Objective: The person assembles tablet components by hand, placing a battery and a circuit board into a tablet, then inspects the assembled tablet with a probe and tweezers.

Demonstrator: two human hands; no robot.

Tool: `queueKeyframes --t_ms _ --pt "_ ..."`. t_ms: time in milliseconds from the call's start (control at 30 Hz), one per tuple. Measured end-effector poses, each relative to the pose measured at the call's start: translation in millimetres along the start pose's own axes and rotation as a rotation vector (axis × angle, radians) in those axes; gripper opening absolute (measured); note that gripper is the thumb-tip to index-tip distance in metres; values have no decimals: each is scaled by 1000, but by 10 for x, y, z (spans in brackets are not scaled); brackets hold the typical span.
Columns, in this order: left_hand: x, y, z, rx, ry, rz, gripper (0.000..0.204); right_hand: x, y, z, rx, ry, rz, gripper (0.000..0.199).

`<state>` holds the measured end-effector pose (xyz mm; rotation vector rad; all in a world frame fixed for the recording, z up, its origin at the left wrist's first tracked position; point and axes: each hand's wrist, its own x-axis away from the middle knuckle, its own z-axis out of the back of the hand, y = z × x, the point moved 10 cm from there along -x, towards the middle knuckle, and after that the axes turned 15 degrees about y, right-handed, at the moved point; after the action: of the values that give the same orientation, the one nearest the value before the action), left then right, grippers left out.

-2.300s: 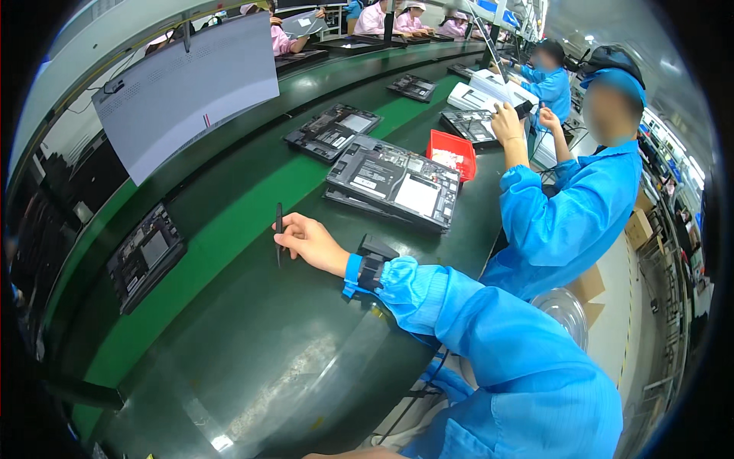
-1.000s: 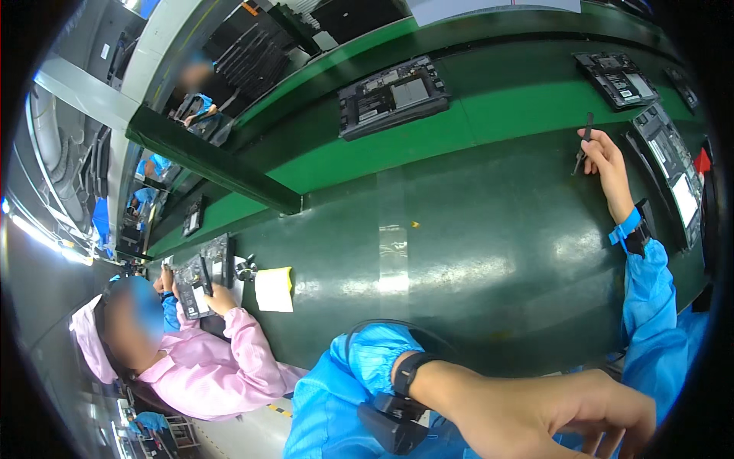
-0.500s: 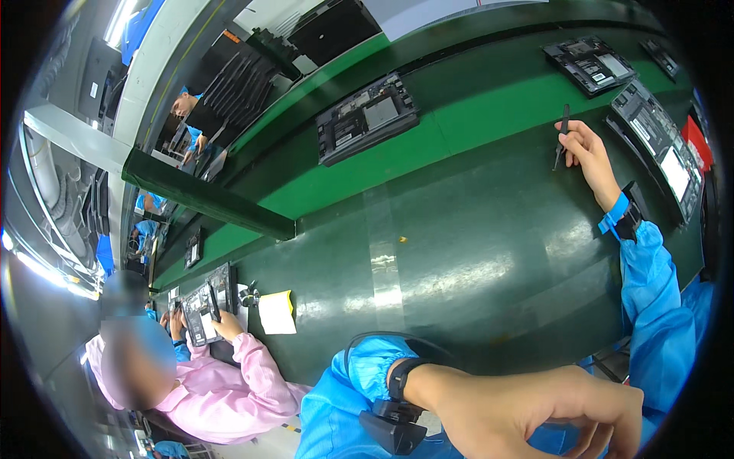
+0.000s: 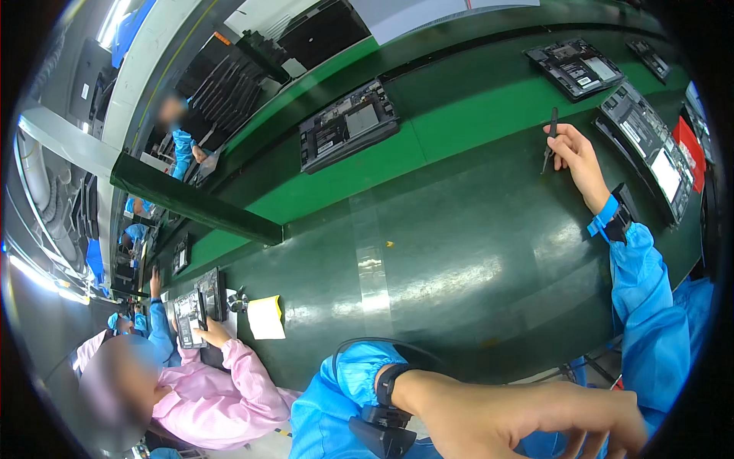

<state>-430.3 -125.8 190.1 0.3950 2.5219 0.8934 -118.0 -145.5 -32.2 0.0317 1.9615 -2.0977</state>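
Note:
My right hand (image 4: 575,162) is over the right part of the green bench, its fingers closed round slim black tweezers (image 4: 553,122) that stand nearly upright, points down. Just right of it lies a laptop base (image 4: 638,126) with its inside exposed and a white panel near one end. Low in the view and close to the camera, my left hand (image 4: 505,409) hangs in front of the bench with loosely bent fingers, spread apart. Nothing shows in it, though its fingertips are partly cut off by the lower edge. Both wrists carry black straps with small devices.
Opened laptop bases lie on the bright green strip, one in the middle (image 4: 349,126) and one at the right (image 4: 573,69). A red item (image 4: 690,153) sits at the right edge. A pink-sleeved co-worker (image 4: 222,390) handles an opened laptop beside a yellow-and-white pad (image 4: 266,317). A green-wrapped post (image 4: 195,203) juts over the bench.
The whole view has shifted slightly left. My right hand still grips the tweezers in nearly the same pose. At left, the co-worker's laptop part now stands apart from the unit behind it.

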Motion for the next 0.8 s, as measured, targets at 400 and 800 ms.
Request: queueKeyframes --t_ms 400,800 --pt "-8 -223 144 -124 -147 -62 23 -23 12 -61 -80 -19 -7 30" --pt "-1360 392 2309 138 777 138 28 -69 100 63 -70 240 -19 39"
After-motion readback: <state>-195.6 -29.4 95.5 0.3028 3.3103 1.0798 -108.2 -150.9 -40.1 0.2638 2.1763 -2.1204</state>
